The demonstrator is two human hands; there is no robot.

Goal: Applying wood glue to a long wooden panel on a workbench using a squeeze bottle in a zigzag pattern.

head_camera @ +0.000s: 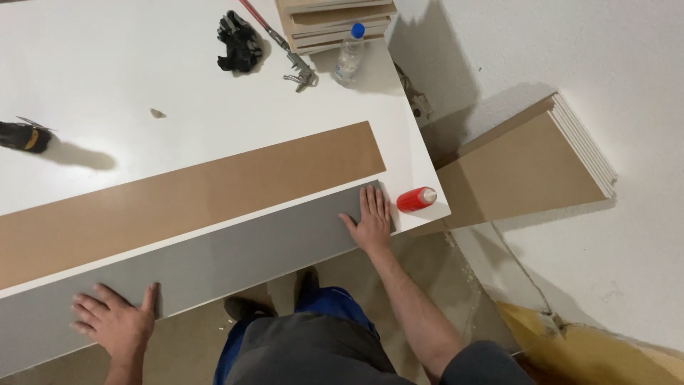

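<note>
Head view, two hands, left hand [114, 324] and right hand [372, 221], flat (fingers spread) on one grey panel [214, 260], one red bottle [416, 199] beside.

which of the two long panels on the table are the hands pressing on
The grey panel at the table's near edge: the left hand and right hand lie flat on it. The brown panel behind lies untouched.

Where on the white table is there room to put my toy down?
Bare room lies on the white table between the black gloves and the brown strip. It is crowded by the water bottle and stacked boards.
</note>
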